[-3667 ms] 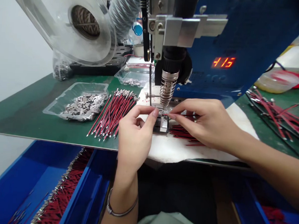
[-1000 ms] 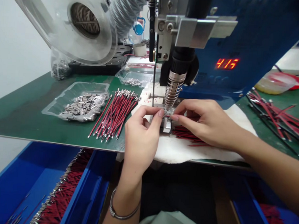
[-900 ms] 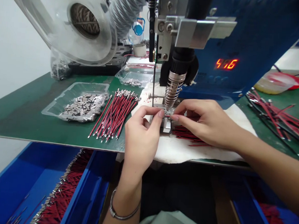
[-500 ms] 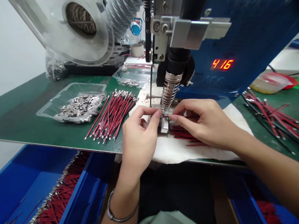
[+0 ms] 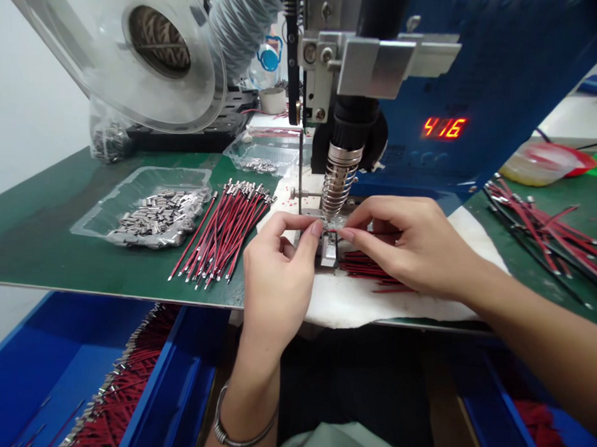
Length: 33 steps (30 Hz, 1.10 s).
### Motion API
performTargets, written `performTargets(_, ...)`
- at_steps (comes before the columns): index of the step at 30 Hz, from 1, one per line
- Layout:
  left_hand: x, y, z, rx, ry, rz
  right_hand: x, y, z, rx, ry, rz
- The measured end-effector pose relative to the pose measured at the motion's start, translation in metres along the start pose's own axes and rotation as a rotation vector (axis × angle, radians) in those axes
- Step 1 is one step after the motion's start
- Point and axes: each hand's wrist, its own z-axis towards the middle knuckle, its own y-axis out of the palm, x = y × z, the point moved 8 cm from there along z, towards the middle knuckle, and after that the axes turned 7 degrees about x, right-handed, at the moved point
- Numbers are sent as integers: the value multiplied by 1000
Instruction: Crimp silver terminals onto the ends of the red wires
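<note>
Under the spring-wrapped head [image 5: 341, 179] of a blue machine, both my hands meet at a small metal fixture [image 5: 329, 248]. My left hand [image 5: 282, 273] is closed in a pinch at the fixture's left side; whatever lies between thumb and forefinger is hidden. From the right, my right hand [image 5: 410, 246] pinches a thin red and black wire [image 5: 334, 229], its tip reaching over the fixture. Beneath that hand, a bunch of red and black wires [image 5: 366, 266] rests on a white cloth [image 5: 347, 306].
Left of my hands lie wires with metal connectors [image 5: 228, 226] and a clear tray [image 5: 96, 223] of metal connector pieces [image 5: 166, 210]. A fume hood [image 5: 87, 59] hangs at upper left. A blue bin [image 5: 67, 331] holds finished-looking wires below the table. More wires [image 5: 548, 230] lie right.
Both hands keep nearly the same pose at the fixture. The view has shifted very slightly; the wire's tip between my hands shows a small change in position.
</note>
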Motion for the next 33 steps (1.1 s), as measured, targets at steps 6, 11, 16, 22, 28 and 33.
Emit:
performTargets(6,2,-2,-1,33,16,30,-2,-1,0,13,-33,4)
performTargets(11,4,-1,-1,38,33,36,-1,-2,0,20,-32,-3)
performTargets(16,6,-1,-2,41,72,70,-2,-2,1,24,-28,-13)
performTargets(22,8,0,1,29,112,191,-2,-2,1,8,-20,-9)
performTargets(28,-1,-6,-1,39,-9,67,0,-2,-1,9,-32,5)
performTargets(33,8,-46,2,232,128,317,1,-2,-2,-10,-16,-6)
